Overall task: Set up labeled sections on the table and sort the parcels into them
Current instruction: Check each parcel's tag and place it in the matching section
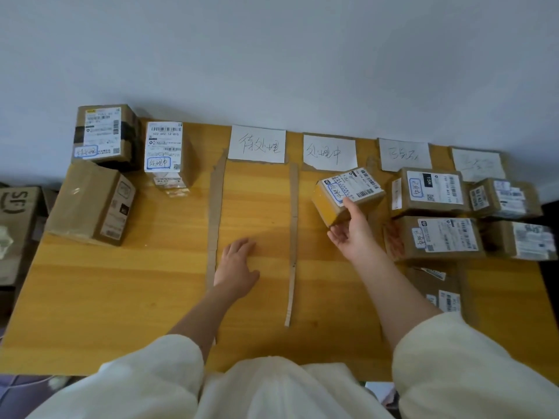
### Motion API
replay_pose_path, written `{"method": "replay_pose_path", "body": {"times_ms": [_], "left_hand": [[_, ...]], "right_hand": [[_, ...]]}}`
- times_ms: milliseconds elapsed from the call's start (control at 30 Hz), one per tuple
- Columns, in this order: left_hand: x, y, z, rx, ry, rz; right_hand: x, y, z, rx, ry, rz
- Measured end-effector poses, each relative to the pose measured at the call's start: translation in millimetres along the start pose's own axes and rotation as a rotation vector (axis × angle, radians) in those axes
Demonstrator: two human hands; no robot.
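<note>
Right hand (pixel 351 234) grips taped cardboard parcel (pixel 348 193); left hand (pixel 239 267) lies flat, released, on wooden table (pixel 121 297).

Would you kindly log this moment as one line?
right hand grips small brown cardboard parcel | second section | left hand rests on wooden table

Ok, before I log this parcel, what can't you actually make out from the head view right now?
- Fourth paper sign, head view: the writing is too faint and blurred to read.
- Parcel in the right hand: its near side is hidden by the fingers, and its small print is too blurred.
- Near-right parcel: partly covered by the right arm.
- SF box: cut off by the left edge.
</note>
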State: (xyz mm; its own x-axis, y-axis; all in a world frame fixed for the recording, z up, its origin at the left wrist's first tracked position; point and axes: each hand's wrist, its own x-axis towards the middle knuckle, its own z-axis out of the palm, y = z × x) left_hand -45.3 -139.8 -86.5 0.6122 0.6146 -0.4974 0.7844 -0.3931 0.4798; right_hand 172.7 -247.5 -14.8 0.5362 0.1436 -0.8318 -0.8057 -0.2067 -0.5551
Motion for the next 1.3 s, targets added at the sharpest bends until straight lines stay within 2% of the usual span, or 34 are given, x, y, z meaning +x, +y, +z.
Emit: {"method": "replay_pose_path", "body": {"times_ms": [100,200,300,400,700,967,1300], "left_hand": [[1,2,0,-0.020,0.005,-0.015],[1,3,2,-0.030,0.012,-0.024],[1,3,2,-0.031,0.019,-0.028],[0,4,2,-0.032,0.023,-0.028],[0,2,-1,-0.043,-0.007,-0.016],[2,-2,-17,-0.032,-0.105,0.014],[-4,-52,-69,-0.230,0.202,-0.073]], "right_hand": [[5,-6,10,0.042,-0.041,0.005],[9,-8,19,-0.036,-0.059,0.005],[15,-5,23,-0.144,0.036,-0.029],[20,-3,22,-0.134,0.102,-0.074],[17,-3,22,-0.048,-0.044,-0.048],[2,19,36,-0.220,-0.119,0.006],[-19,48,111,-0.486,-0.255,-0.083]]}}
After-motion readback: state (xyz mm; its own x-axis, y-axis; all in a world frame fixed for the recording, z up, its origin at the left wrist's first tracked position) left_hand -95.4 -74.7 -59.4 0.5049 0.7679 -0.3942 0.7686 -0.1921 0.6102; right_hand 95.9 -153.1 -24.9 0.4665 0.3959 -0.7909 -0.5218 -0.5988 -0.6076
